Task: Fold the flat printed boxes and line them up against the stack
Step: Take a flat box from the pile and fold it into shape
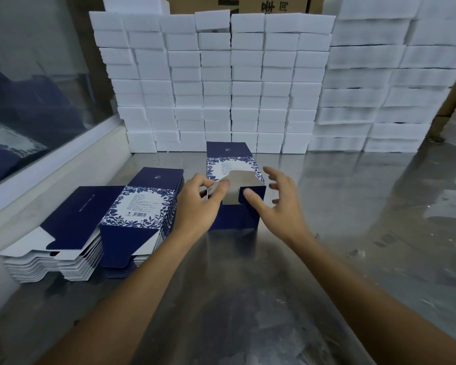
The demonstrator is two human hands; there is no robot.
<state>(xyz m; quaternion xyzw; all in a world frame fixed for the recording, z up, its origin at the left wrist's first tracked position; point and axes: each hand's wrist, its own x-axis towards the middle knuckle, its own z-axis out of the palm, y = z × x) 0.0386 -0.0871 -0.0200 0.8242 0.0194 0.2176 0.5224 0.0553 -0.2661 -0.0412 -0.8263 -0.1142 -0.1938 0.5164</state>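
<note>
Your left hand point(199, 196) pinches the first box's point(234, 191) end flap, right hand point(279, 198) spread wide; the flat pile point(95, 225) at 9 o'clock waits

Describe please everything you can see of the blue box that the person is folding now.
The box is dark blue card with a white panel of small print framed by blue leaves. It is opened into a tube and lies on the steel table, its far end near the white stack. The near end is open, its pale flaps not yet tucked. The left hand pinches one flap; the right hand has its thumb on the near edge, fingers spread.
</note>
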